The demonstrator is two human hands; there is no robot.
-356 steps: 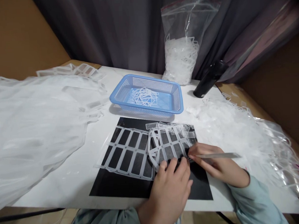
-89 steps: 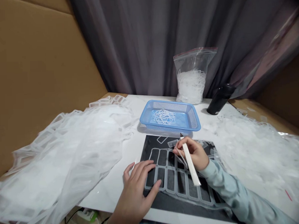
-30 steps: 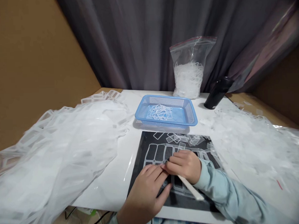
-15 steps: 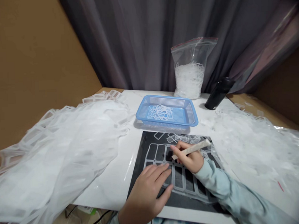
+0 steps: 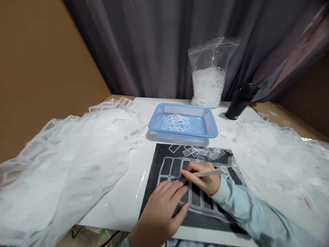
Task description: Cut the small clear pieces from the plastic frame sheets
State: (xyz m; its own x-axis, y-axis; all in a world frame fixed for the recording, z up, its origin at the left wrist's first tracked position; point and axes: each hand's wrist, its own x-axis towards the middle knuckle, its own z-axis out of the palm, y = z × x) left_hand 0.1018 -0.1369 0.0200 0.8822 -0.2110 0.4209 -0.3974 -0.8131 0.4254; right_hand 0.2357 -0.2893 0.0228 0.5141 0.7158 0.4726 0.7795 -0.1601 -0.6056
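A translucent sheet of rounded rectangular frames (image 5: 195,194) lies on a black mat (image 5: 152,196). My left hand (image 5: 163,206) rests on the sheet's left part, fingers stretched out and holding nothing. Just beyond its fingertips, my right hand (image 5: 205,179) pinches a slim, pale, tape-wrapped stick-like tool (image 5: 209,172) like a pen. Its working tip is hidden by the fingers, close to the sheet's middle bars. Loose small clear rectangular pieces (image 5: 199,151) are scattered along the mat's far edge.
Beyond the mat stands a blue basket (image 5: 210,127) with thin white frames inside. A zip bag (image 5: 209,86) of similar frames and a black bottle (image 5: 240,102) stand behind. Large piles of translucent sheets (image 5: 81,155) and scraps (image 5: 284,159) flank the mat.
My right hand has shifted left and slightly down toward the left fingertips, and the tool now lies flatter. My left hand stays nearly in place.
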